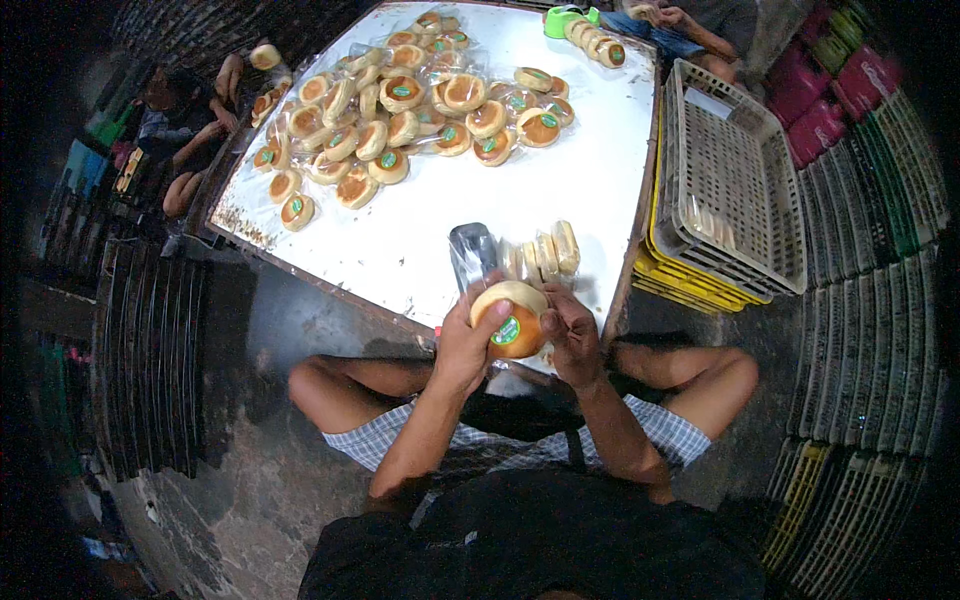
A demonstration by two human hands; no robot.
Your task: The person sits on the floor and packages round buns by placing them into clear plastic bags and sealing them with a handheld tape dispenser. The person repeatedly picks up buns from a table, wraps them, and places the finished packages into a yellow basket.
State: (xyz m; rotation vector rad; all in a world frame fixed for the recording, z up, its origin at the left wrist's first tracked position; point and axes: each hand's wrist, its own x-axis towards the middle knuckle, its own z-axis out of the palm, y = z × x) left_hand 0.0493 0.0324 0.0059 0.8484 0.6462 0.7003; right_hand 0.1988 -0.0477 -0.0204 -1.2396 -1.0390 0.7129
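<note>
My left hand (469,341) grips a round flat bun (529,341) in a clear plastic bag, its thumb on the browned top beside a green round sticker. My right hand (574,334) is at the bun's right edge with fingers bent; whether it pinches the bag is hard to tell. Just beyond my hands, a black object (472,251) under clear plastic lies on the white table (450,195). Beside it, several wrapped buns (551,251) stand on edge in a row. A large heap of bagged buns (401,90) covers the table's far left part, many with green stickers.
A grey plastic crate (739,180) sits on yellow crates (690,281) right of the table. Near the far right corner are a green tape dispenser (566,21) and a row of buns (595,43). Other people sit at the left and far right. Stacked crates (870,337) line the right side.
</note>
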